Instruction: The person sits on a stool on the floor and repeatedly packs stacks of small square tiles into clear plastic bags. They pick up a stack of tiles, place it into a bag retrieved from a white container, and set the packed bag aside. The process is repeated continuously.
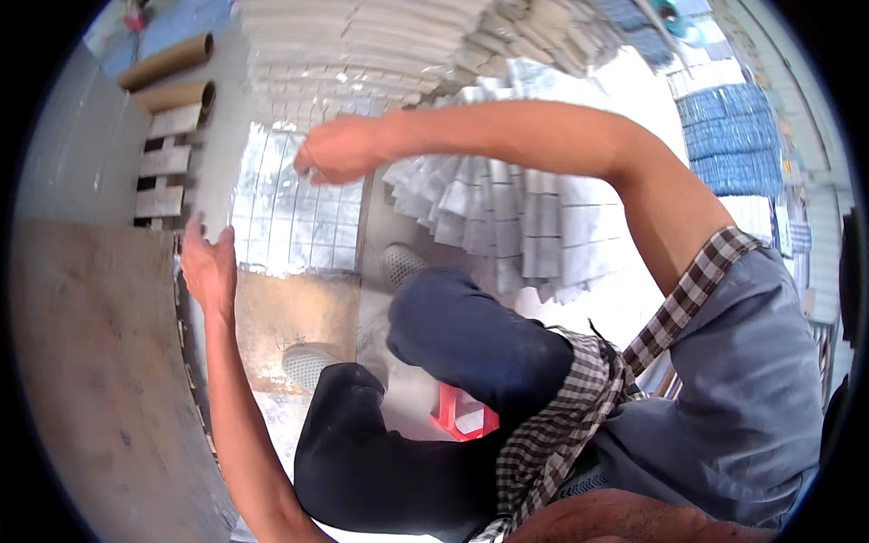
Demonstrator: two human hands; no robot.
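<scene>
A white stack with dark grid lines, apparently folded cloth, lies in front of me with a bright, glossy surface. At its left edge my left hand is raised, thumb and fingers apart, with nothing visible between them. My right hand hangs over the far right part of the stack, its fingers curled in and slightly blurred. Whatever it may pinch is hidden. Beneath the stack's near edge shows a brown board.
Fanned grey-white folded cloths lie to the right, with beige stacks at the far side. Blue bundles stand far right. Cardboard tubes and a wooden pallet are left, beyond a brown panel. A red stool shows below me.
</scene>
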